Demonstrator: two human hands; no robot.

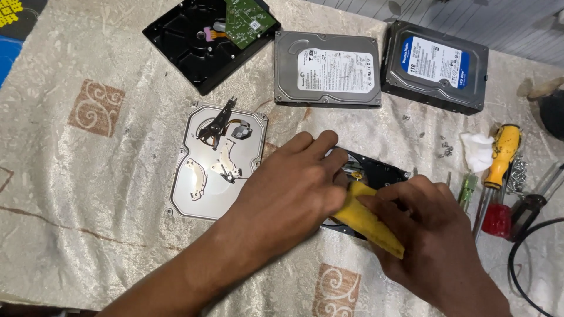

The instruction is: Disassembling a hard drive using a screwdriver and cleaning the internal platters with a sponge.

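Observation:
My left hand (294, 182) lies flat over a black opened hard drive (382, 173), fingers pressing on its top near the middle of the table. My right hand (432, 232) grips a yellow-handled screwdriver (367, 220), its tip end pointing into the drive beside my left fingers. Most of the black drive is hidden under both hands. To the left lies a silver drive lid (202, 176) turned up, with an actuator arm and metal brackets resting on it.
Two closed hard drives (326, 70) (435, 64) lie at the back, and a black drive casing (188, 47) with a green circuit board (247, 20) at back left. Loose screws (443, 147), a white tissue (477, 149), yellow and red screwdrivers (502, 155) and pliers (537, 199) sit at right.

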